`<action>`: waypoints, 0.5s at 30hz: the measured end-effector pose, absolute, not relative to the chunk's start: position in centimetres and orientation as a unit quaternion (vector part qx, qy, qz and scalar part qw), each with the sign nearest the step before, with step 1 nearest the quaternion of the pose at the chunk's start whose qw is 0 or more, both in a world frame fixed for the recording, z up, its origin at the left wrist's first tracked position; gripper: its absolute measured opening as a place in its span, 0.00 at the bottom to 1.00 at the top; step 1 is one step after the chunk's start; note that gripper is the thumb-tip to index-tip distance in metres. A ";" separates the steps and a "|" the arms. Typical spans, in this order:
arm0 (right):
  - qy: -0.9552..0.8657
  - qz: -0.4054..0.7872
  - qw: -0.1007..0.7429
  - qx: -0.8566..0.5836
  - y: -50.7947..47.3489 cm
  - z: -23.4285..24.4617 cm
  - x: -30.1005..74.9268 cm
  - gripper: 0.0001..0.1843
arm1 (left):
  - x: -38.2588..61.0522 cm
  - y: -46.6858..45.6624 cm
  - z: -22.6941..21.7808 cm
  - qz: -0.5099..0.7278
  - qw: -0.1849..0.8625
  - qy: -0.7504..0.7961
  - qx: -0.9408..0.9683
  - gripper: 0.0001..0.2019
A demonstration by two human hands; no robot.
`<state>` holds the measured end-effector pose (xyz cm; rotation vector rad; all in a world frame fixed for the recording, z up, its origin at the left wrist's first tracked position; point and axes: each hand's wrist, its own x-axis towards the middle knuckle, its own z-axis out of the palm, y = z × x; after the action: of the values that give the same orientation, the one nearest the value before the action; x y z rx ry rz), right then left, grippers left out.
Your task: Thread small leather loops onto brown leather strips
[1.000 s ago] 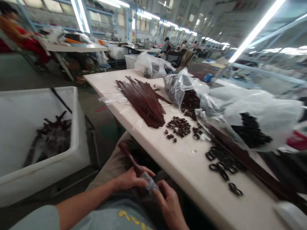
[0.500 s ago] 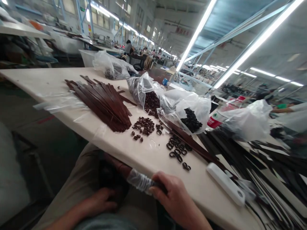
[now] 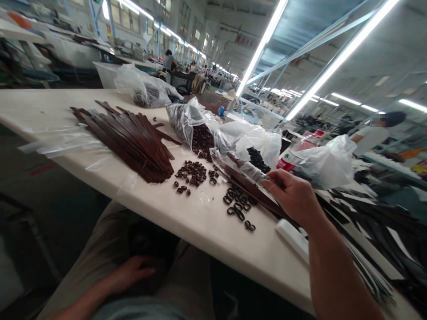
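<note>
My right hand [image 3: 293,195] is closed around one end of a brown leather strap wrapped in clear plastic [image 3: 252,171]. It holds the strap above the table, over another long brown strap [image 3: 263,198] lying there. Near it are black double-ring loops [image 3: 237,209] in a loose group and a pile of small brown loops [image 3: 192,172]. My left hand [image 3: 133,272] rests on my lap below the table edge, fingers loosely stretched, holding nothing. A fan of brown leather straps [image 3: 130,138] lies on the left side of the table.
On the pale tabletop [image 3: 200,222] stand a plastic bag of brown loops [image 3: 202,135] and a bag with black pieces [image 3: 258,158]. A red-labelled bottle [image 3: 288,161], a white power strip [image 3: 292,240] and dark strips [image 3: 376,226] lie rightward. A person [image 3: 370,138] is at the far right.
My right hand has lifted the plastic-wrapped strap from below the table edge, up and forward over the table. My left hand stays on my lap. The view has shifted slightly.
</note>
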<state>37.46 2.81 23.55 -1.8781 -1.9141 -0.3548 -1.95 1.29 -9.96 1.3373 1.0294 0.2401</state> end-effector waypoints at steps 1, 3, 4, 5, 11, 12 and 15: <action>-0.692 -0.132 0.213 -0.677 2.5 23.3 37.0 0.16 | -2.0 1.3 -10.2 0.102 0.653 0.446 0.604 0.21; -0.698 -0.136 0.218 -0.668 1.6 22.8 35.8 0.16 | -2.0 1.4 -10.4 0.099 0.635 0.439 0.627 0.23; -0.705 -0.134 0.226 -0.659 1.0 22.6 35.1 0.16 | -2.0 1.4 -10.5 0.098 0.626 0.438 0.637 0.23; -0.714 -0.127 0.232 -0.648 0.4 22.5 34.2 0.15 | -2.0 1.4 -10.5 0.097 0.618 0.438 0.646 0.24; -0.788 -0.037 0.223 -0.572 -3.0 21.6 28.5 0.11 | -2.0 1.6 -10.3 0.073 0.610 0.447 0.650 0.24; -0.798 -0.017 0.221 -0.561 -3.4 21.2 27.6 0.11 | -1.9 1.5 -10.1 0.076 0.609 0.447 0.651 0.23; -0.812 0.037 0.237 -0.533 -4.1 20.2 25.9 0.08 | -1.7 1.3 -9.6 0.093 0.597 0.441 0.664 0.22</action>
<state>25.89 -4.13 20.20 -1.4598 -2.2254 0.1013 -1.74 1.26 -9.56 1.5407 1.0227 0.2154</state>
